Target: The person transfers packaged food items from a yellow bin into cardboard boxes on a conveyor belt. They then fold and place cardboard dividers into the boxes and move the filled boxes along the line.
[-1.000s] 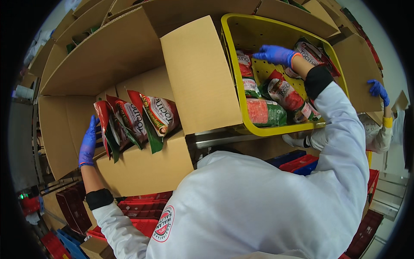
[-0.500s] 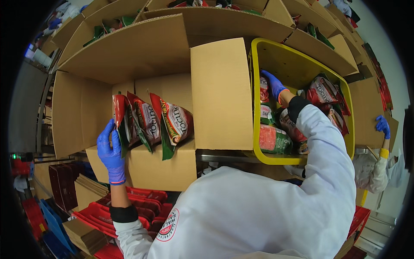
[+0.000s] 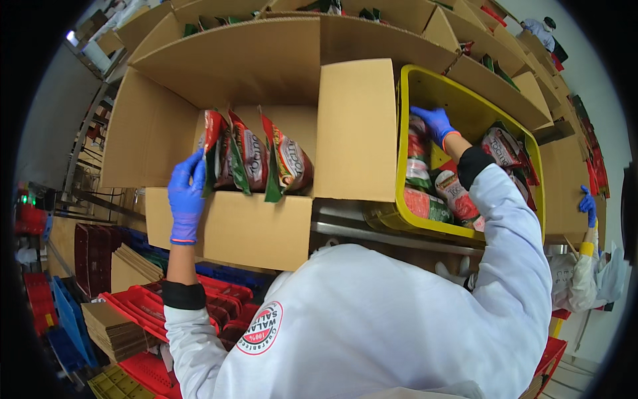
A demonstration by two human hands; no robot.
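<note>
An open cardboard box (image 3: 266, 229) holds three red-and-green food pouches standing in a row. My left hand (image 3: 186, 196), in a blue glove, is closed at the edge of the leftmost pouch (image 3: 214, 136); part of its grip is hidden. To the right stands a yellow plastic crate (image 3: 401, 169) with several similar pouches inside. Reaching into it, my right hand (image 3: 435, 124), also gloved in blue, has its fingers closed on the top end of a pouch (image 3: 418, 159) along the left wall. Beneath that one lies another pouch (image 3: 425, 205).
A raised cardboard flap (image 3: 355, 130) stands between box and crate. More open boxes with pouches (image 3: 495, 68) line the far side. Red crates (image 3: 143, 312) and stacked flat cardboard (image 3: 113, 329) are at the lower left. A co-worker's blue-gloved hand (image 3: 587, 205) is at far right.
The view has shifted, so the box appears farther right and higher. My left hand stays by the leftmost pouch; my right hand stays at the pouch in the yellow crate.
</note>
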